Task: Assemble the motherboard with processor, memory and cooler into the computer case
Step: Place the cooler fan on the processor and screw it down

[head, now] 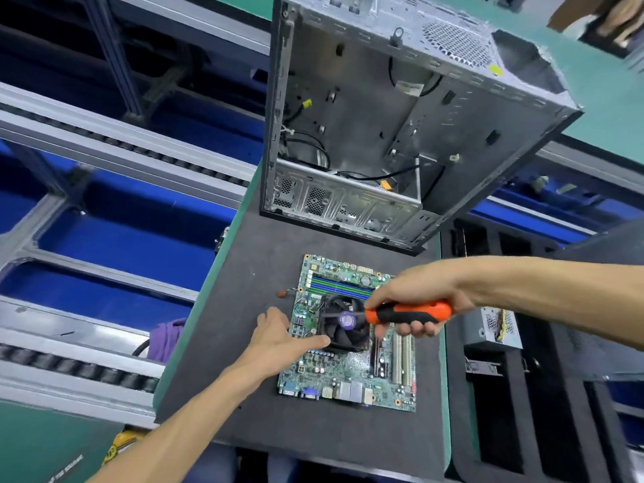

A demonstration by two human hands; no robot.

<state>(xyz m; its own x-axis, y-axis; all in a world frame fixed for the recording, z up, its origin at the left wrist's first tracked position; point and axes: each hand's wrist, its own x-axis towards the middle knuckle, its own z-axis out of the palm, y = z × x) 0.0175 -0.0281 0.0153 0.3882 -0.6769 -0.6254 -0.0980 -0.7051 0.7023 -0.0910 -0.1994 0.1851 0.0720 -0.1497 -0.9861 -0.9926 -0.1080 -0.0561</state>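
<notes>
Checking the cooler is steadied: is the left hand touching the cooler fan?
Touching. In the head view the left hand has its thumb tip against the front edge of the cooler fan.

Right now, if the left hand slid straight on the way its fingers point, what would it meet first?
The cooler: the left hand's fingertips point right and already look against its near side on the motherboard.

Both forearms bare, reaching forward. Left hand (pixel 278 338) lies palm down, fingers mostly straight, thumb stretched out to the right with its tip against the cooler fan (pixel 343 325). Right hand (pixel 414 301) comes in from the right, fingers curled round an orange-and-black screwdriver (pixel 407 313) held roughly level.
</notes>
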